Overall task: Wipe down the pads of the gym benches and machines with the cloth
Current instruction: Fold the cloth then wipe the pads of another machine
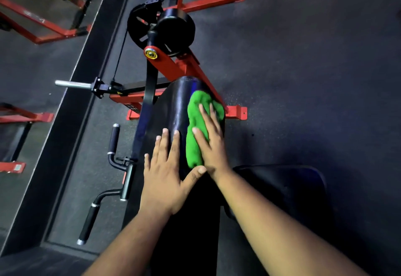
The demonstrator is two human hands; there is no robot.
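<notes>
The right hand point(211, 145) lies flat on a green cloth point(198, 124), fingers straight and spread, pressing it against the right slope of a long black pad point(171, 111) on a red-framed gym machine point(173, 65); its grip is released, the cloth held only by the pressure of the palm and fingers. The cloth is bunched and runs lengthwise along the pad, from near the pad's far rounded end back to just beside the left thumb. The left hand point(167, 176) rests flat on the top of the same pad, just left of the cloth, fingers straight, thumb stretched toward the right wrist, its grip released too and holding nothing. Beyond the pad sits a black roller point(175, 28) beside a black wheel point(138, 26) with a cable. A steel peg point(71, 84) sticks out to the left, and black handles point(114, 139) stand at the pad's left side. A small yellow warning sticker point(118, 92) shows on the black bar near the peg; any writing on it, and on the pale labels of the red frames point(43, 30) at the left, is too small to read. The floor point(303, 59) is dark speckled rubber.
</notes>
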